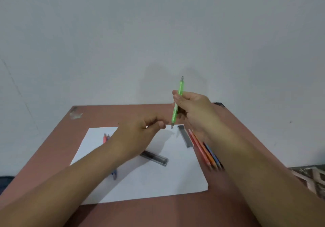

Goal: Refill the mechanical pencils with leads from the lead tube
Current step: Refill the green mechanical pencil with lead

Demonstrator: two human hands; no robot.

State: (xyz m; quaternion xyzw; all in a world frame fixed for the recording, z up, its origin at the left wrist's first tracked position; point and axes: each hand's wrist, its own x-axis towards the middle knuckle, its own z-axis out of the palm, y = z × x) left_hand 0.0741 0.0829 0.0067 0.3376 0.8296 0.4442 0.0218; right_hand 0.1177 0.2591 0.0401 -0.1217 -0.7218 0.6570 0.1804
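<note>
My right hand [193, 108] holds a green mechanical pencil [176, 107] almost upright above the table, its tip pointing down. My left hand [140, 131] hovers just left of the tip, thumb and fingers pinched together; whether a lead is between them is too small to tell. A dark clear lead tube [154, 157] lies on the white paper [158, 179] below my left wrist. A second lead tube [185, 136] lies near the paper's right edge. Several orange and blue pencils [205, 152] lie beside it, partly under my right forearm.
Two more pencils, one red [105, 138], lie on the paper's left side, mostly hidden by my left forearm, with a blue end [114, 174] showing below it. The brown table [175, 212] meets a pale wall. A patterned cloth [309, 177] is at the right.
</note>
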